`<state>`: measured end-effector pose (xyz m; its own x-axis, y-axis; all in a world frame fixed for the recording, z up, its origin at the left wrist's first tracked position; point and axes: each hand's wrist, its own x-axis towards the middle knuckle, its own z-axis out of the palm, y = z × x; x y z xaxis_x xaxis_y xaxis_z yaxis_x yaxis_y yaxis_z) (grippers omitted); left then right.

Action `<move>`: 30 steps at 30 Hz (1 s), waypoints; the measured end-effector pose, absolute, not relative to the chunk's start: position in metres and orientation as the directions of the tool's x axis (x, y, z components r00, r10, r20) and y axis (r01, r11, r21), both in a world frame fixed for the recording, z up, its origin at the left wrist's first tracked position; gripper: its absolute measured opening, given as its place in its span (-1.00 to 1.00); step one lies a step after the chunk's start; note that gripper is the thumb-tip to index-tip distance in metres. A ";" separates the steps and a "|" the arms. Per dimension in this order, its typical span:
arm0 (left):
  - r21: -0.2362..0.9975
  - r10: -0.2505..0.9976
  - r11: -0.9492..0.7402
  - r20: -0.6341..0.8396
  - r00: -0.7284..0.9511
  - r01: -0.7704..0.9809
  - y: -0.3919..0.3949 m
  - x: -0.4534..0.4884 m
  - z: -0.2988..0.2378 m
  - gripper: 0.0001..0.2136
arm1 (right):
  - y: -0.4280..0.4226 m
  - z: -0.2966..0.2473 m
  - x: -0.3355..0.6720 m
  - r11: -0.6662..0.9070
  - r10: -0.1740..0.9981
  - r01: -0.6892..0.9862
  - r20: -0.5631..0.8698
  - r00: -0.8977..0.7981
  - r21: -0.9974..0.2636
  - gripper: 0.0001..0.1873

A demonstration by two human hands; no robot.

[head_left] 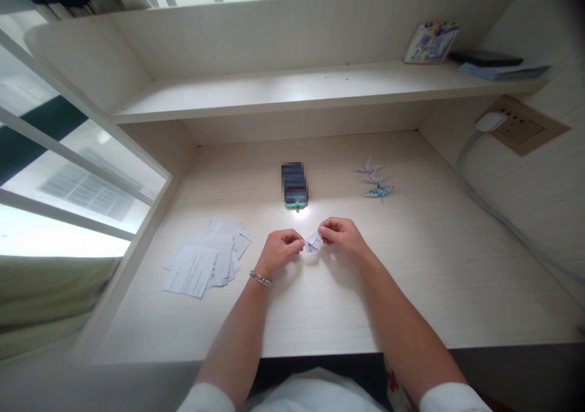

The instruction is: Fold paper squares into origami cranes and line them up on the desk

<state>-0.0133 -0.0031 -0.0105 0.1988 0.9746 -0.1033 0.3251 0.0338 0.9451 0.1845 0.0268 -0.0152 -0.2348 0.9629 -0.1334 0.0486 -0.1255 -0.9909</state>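
Observation:
Between my two hands is a small piece of folded white paper (313, 242), held just above the desk. My left hand (282, 251) pinches its left edge between thumb and fingers. On the opposite side, the thumb and forefinger of my right hand (343, 236) grip its upper right corner. Several folded paper cranes (371, 179), white ones and a blue one, rest in a row farther back to the right. Loose printed paper sheets (197, 267) lie in an overlapping pile to the left of my left hand.
A phone (295, 183) with a blurred screen and a green edge lies beyond my hands. Above runs a shelf (274, 92) holding a small box (432, 42) and a dark flat item (487, 58). A white cable (484, 202) hangs from the wall socket (525, 125) at right.

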 end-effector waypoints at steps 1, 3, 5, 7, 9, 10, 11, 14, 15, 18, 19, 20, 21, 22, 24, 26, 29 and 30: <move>0.948 0.977 0.045 -0.107 0.183 0.316 -0.002 -0.015 -0.011 -0.88 | 0.028 -0.016 0.187 -0.135 0.974 0.010 -0.135 -0.181 -0.991 -0.80; 0.961 0.985 0.066 -0.106 0.135 0.267 -0.001 -0.016 -0.011 -0.88 | 0.030 -0.018 0.189 -0.141 0.987 -0.043 -0.137 -0.089 -0.989 -0.79; 0.979 0.993 0.079 -0.094 0.072 0.188 0.001 -0.012 -0.011 -0.85 | 0.029 -0.019 0.185 -0.133 0.990 -0.062 -0.130 -0.049 -0.989 -0.77; 0.991 0.994 0.086 -0.092 0.055 0.102 0.002 -0.006 -0.012 -0.79 | 0.026 -0.020 0.176 -0.117 0.992 -0.054 -0.114 -0.063 -0.992 -0.76; 0.996 0.995 0.084 -0.085 0.050 0.031 0.002 0.000 -0.013 -0.74 | 0.023 -0.019 0.166 -0.102 0.991 -0.034 -0.098 -0.096 -0.994 -0.75; 0.997 0.996 0.080 -0.081 0.034 0.017 0.002 0.002 -0.014 -0.74 | 0.021 -0.019 0.163 -0.097 0.990 -0.022 -0.094 -0.107 -0.995 -0.75; 0.997 0.997 0.073 -0.074 0.013 0.014 0.002 0.004 -0.016 -0.75 | 0.020 -0.019 0.160 -0.093 0.988 -0.011 -0.091 -0.122 -0.996 -0.75; 0.998 0.998 0.057 -0.056 -0.006 0.041 0.003 0.003 -0.020 -0.77 | 0.019 -0.018 0.158 -0.095 0.980 0.028 -0.098 -0.171 -0.995 -0.75; 0.997 0.999 0.050 -0.050 0.002 0.059 0.003 0.002 -0.021 -0.77 | 0.019 -0.018 0.159 -0.086 0.978 0.048 -0.093 -0.186 -0.995 -0.76; 0.986 1.000 0.008 -0.012 0.028 0.166 0.002 -0.002 -0.020 -0.80 | 0.019 -0.015 0.162 -0.008 0.968 0.155 -0.047 -0.246 -0.988 -0.81; 0.976 0.999 -0.013 0.004 0.038 0.219 0.001 -0.003 -0.019 -0.81 | 0.018 -0.013 0.162 0.031 0.963 0.203 -0.025 -0.268 -0.979 -0.83; 0.961 0.999 -0.033 0.020 0.050 0.273 0.001 -0.004 -0.017 -0.82 | 0.017 -0.012 0.162 0.071 0.958 0.252 -0.005 -0.287 -0.965 -0.84; 0.945 0.997 -0.051 0.032 0.064 0.322 0.000 -0.004 -0.016 -0.83 | 0.016 -0.010 0.162 0.107 0.954 0.296 0.014 -0.298 -0.949 -0.86; 0.931 0.996 -0.064 0.038 0.078 0.360 -0.001 -0.004 -0.014 -0.84 | 0.015 -0.008 0.161 0.134 0.954 0.333 0.030 -0.300 -0.933 -0.86; 0.914 0.995 -0.074 0.039 0.097 0.398 -0.002 -0.004 -0.012 -0.85 | 0.014 -0.006 0.160 0.152 0.954 0.386 0.034 -0.297 -0.910 -0.87; 0.915 0.996 -0.067 0.035 0.088 0.398 -0.003 -0.005 -0.011 -0.85 | 0.014 -0.005 0.161 0.140 0.955 0.414 0.012 -0.296 -0.900 -0.87; 0.938 0.998 -0.034 0.015 0.058 0.345 0.000 -0.009 -0.013 -0.84 | 0.017 -0.007 0.169 0.114 0.950 0.425 -0.027 -0.311 -0.898 -0.89; 0.949 0.999 -0.016 0.004 0.041 0.315 0.001 -0.011 -0.014 -0.84 | 0.018 -0.008 0.173 0.103 0.949 0.419 -0.038 -0.314 -0.902 -0.89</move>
